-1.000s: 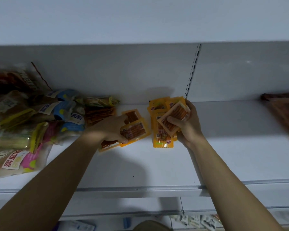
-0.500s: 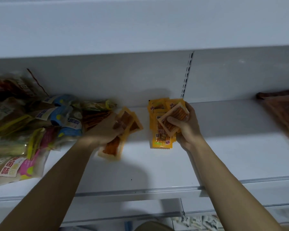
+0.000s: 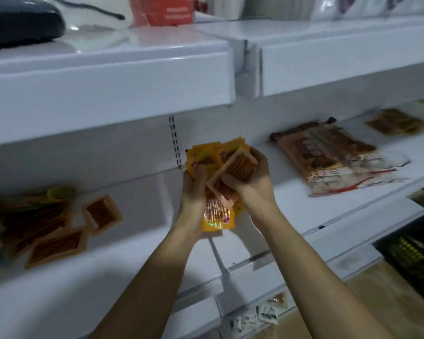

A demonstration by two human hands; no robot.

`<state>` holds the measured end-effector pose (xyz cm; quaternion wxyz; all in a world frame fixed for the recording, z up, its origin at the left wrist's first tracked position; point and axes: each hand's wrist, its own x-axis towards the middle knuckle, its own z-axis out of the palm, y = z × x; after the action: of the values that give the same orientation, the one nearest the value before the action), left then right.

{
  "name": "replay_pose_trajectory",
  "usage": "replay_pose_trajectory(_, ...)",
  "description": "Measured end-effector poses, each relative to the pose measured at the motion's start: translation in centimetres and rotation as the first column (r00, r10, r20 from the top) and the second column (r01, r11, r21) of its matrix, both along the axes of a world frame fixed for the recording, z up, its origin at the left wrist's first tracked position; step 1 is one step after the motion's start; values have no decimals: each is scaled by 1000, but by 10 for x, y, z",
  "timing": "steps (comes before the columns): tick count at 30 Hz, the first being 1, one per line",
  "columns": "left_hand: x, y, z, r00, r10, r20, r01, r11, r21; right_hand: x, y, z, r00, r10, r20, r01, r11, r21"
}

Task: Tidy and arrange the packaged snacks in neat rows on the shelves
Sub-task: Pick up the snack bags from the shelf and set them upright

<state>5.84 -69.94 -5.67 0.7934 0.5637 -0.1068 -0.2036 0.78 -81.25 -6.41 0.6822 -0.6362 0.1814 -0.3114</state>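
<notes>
Nearest the camera, below the middle shelf (image 3: 132, 277), small white and orange sachets (image 3: 260, 314) are seen lying on a lower ledge, too blurred to be read. To the right of that shelf's front edge, a dark basket (image 3: 411, 253) with yellow contents is partly shown.

Above the middle shelf, at its centre, a fanned stack of orange snack packets (image 3: 218, 216) is held between both hands. The left hand (image 3: 194, 189) is curled round the stack's left edge, fingers at the back and thumb on the front. The right hand (image 3: 252, 182) is clasped round the right side, its thumb pressed on a clear-windowed packet (image 3: 238, 167) lying topmost and tilted. Whether the stack's lower end touches the shelf cannot be told.

On the middle shelf, left of the held stack, three loose orange packets (image 3: 59, 243) are spread flat, well apart from the hands, with a blurred heap of mixed packets (image 3: 0, 216) at the far left edge. Right of the stack, a large flat snack bag (image 3: 335, 160) is laid on the same shelf, and beyond it a smaller brown packet (image 3: 397, 122).

Behind the stack, a slotted upright (image 3: 175, 140) is fixed to the back panel.

Farthest, on the upper shelf (image 3: 108, 77), a dark rounded object (image 3: 22, 20), a red bag (image 3: 164, 9) and pale packages (image 3: 367, 6) are noted.
</notes>
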Motion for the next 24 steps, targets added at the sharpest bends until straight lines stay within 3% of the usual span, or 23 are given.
replay_pose_trajectory(6, -70, -133, -7, 976, -21, 215, -18, 984, 177, -92, -121, 12, 995, -86, -52, 84, 995, -52)
replay_pose_trajectory(9, -118, -208, -6, 982, -79, 172, 54, 988, 142, -143, -192, 13, 980, -188, -63, 178, 975, -135)
replay_pose_trajectory(16, -205, -371, -2, 975, -187, 120, 170, 976, 136, -238, -340, 24, 907, -395, -147, 374, 915, -148)
replay_pose_trajectory(24, -238, -532, -3, 965, -243, 97, 225, 961, 161, -279, -488, 17, 835, -519, -183, 505, 855, -122)
